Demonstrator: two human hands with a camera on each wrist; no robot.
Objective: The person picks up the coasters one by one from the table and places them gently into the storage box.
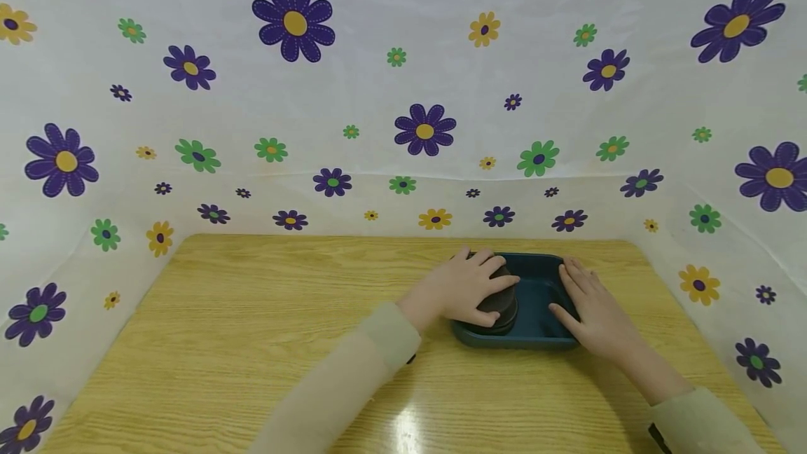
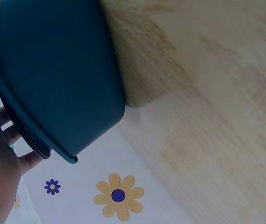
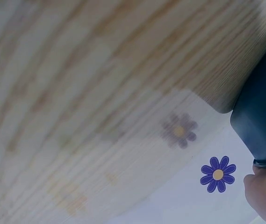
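A dark teal rectangular bin (image 1: 532, 343) stands on the wooden table, right of the middle. My left hand (image 1: 463, 289) reaches over its left end and grips a stack of dark round coasters (image 1: 504, 300), fingers spread across the top and thumb at the near side. In the left wrist view, a coaster (image 2: 30, 137) shows a stitched edge just above the bin's rim, with fingertips round it. My right hand (image 1: 595, 310) rests on the bin's right wall, its fingers nearly straight along the rim and its thumb pointing inward. The palm side of both hands is hidden.
The wooden table (image 1: 284, 314) stretches left of the bin and toward me. A white curtain with flower prints (image 1: 403, 90) encloses the back and both sides, and the bin sits near the table's back edge.
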